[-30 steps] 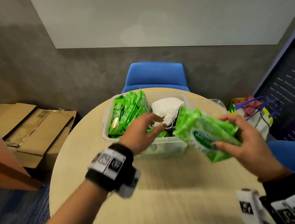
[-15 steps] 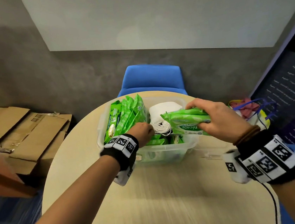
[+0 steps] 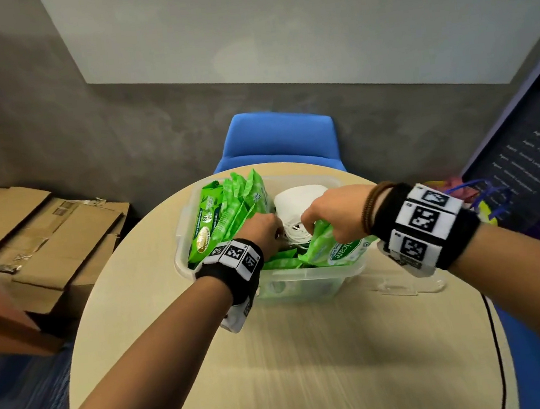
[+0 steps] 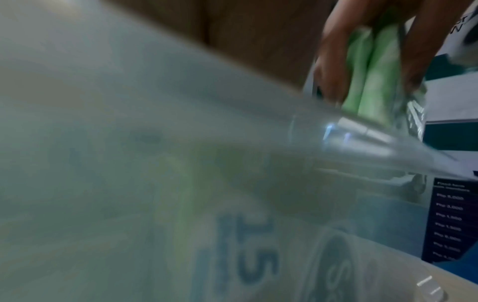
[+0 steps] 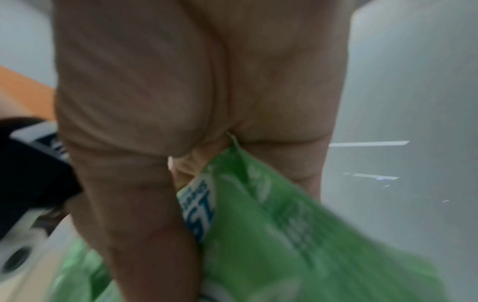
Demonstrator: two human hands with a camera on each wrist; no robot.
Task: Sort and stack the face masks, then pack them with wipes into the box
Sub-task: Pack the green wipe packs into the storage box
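A: Right hand (image 3: 331,212): grip closed round green wipes pack (image 3: 330,248), tilted into clear box (image 3: 307,275), 5 o'clock corner.

B: Left hand (image 3: 262,235): inside box beside white masks (image 3: 298,201); grip state cannot tell. Box at worktop (image 3: 297,369) 12 o'clock.

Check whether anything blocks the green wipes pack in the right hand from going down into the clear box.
The green wipes pack is already partly inside the clear plastic box; flat green packs lie beneath it.
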